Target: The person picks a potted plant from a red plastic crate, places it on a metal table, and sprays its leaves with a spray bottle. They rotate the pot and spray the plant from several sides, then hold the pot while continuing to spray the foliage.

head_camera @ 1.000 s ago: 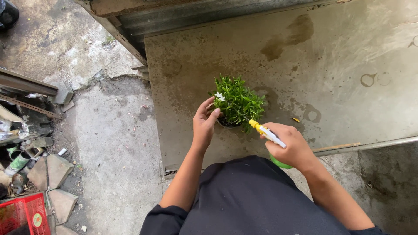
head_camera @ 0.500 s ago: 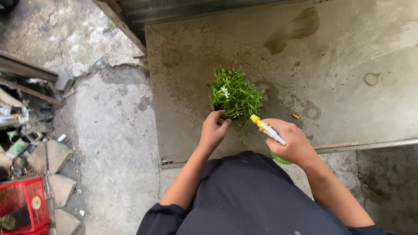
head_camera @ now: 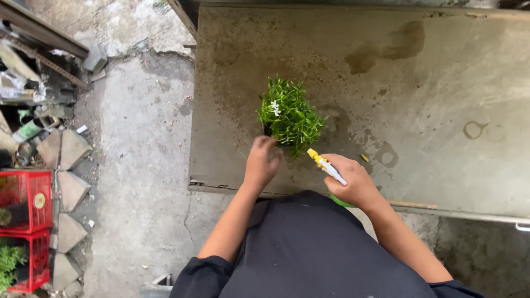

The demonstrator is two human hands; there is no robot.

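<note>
A small potted plant (head_camera: 291,116) with green leaves and a few white flowers stands on a stained concrete slab (head_camera: 430,88). My left hand (head_camera: 261,163) is just in front of the pot, fingers curled and slightly blurred, apart from the leaves with nothing in it. My right hand (head_camera: 354,181) grips a spray bottle (head_camera: 327,167) with a yellow nozzle and white trigger; the nozzle points at the plant. The bottle's green body is mostly hidden under that hand.
Wet patches and ring marks dot the slab. To the left lies cracked ground, with grey paving stones (head_camera: 63,154), red plastic crates (head_camera: 25,200) and scrap metal (head_camera: 38,49). A thin stick (head_camera: 411,205) lies along the slab's near edge.
My left hand has let go of the pot's side and drawn back toward me. The view has shifted, so the plant appears lower in frame. My right hand keeps the sprayer aimed.
</note>
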